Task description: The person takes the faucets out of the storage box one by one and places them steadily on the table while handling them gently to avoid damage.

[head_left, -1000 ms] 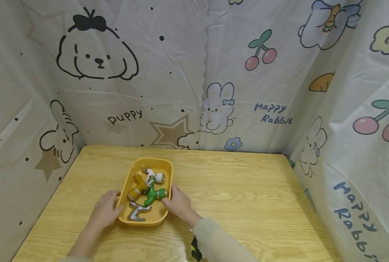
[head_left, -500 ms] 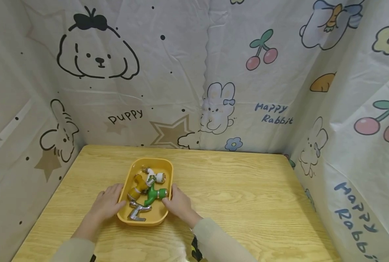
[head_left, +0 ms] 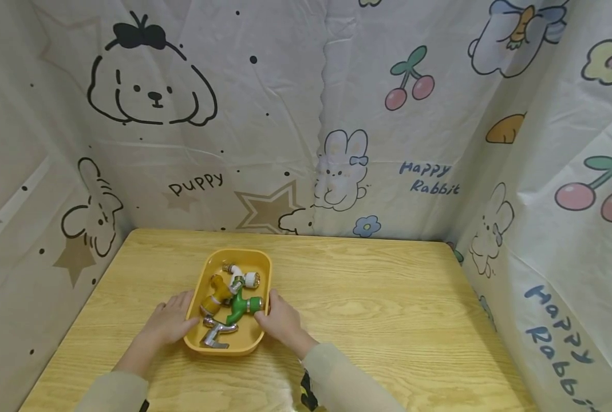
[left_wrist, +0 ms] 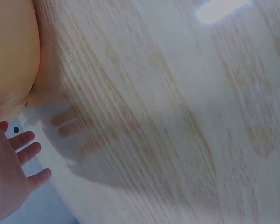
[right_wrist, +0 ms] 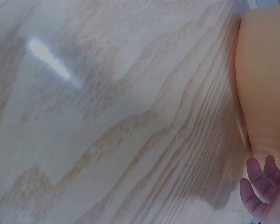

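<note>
In the head view, a yellow plastic tray [head_left: 249, 337] stands on the table, left of the middle. It holds a white faucet [head_left: 252, 280], a mustard-yellow faucet [head_left: 210, 305], a green faucet [head_left: 240, 308] and a chrome faucet [head_left: 217, 331]. My left hand [head_left: 168, 321] grips the tray's left wall, thumb over the rim and fingers outside. On the opposite side, my right hand [head_left: 283, 321] holds the right wall, its thumb over the rim. Both wrist views show the tray's outer wall [left_wrist: 14, 51] beside spread fingers; some fingertips there do not visibly touch it.
The wood-grain table [head_left: 378, 320] extends right of the tray. A printed cloth [head_left: 264, 114] hangs behind the table's back edge and along both sides. Beside the right sleeve lies a black and yellow thing [head_left: 308, 392], partly hidden.
My left hand has closed up against the tray's left wall, its thumb now over the rim, and more of the left sleeve shows. My right hand and the faucets look unmoved.
</note>
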Available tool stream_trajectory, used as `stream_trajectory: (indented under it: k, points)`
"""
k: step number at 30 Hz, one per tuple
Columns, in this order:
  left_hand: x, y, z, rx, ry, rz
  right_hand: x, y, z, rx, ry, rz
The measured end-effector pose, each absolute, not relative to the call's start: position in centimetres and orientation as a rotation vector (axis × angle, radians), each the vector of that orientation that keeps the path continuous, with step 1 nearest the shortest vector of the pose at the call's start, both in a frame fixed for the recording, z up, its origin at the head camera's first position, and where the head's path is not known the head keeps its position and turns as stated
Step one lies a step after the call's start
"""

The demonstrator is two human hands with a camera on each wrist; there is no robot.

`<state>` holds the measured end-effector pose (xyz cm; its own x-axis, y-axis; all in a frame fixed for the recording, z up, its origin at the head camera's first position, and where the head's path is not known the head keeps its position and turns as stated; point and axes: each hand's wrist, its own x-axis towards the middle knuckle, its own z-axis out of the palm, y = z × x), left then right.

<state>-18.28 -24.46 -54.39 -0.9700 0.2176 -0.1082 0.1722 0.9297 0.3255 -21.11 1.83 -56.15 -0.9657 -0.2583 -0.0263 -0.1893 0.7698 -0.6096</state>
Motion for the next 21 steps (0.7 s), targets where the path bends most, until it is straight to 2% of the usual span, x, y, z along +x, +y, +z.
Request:
stream_trajectory:
  k: [10, 21]
  points:
    - [-18.4, -24.6, -54.6, 0.298, 2.965, 0.479, -21.2, 2.1, -55.7, -0.394, 2.88, -0.868]
    - [-18.2, -24.5, -54.6, 0.295, 2.981, 0.477, -22.2, 2.5, -53.6, -0.465, 2.962, -0.561]
